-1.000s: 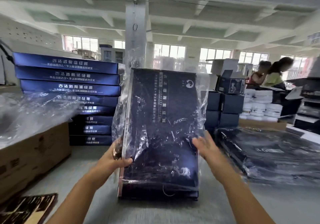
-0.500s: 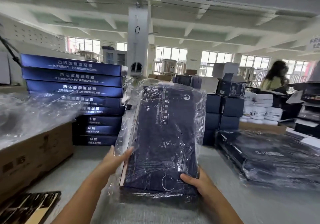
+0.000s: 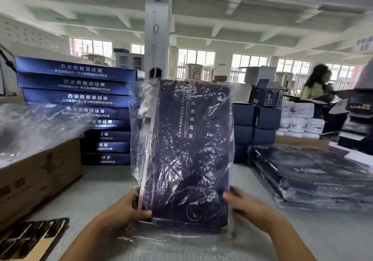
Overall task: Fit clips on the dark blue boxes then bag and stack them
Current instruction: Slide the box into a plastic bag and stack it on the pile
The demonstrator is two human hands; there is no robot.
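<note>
Left hand point(image 3: 129, 210) and right hand point(image 3: 245, 204) grip the bagged box point(image 3: 189, 151) (upright, long axis vertical).

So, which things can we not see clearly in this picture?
- Clip: head view; glare and creases of the bag over the box hide whether one is fitted.
- Right hand: motion blur; its grip on the box is unclear.
- Left hand: fingers behind the box are hidden.
- Lower boxes of the left stack: print covered by loose plastic.
- Carton: cut off by the left edge.
</note>
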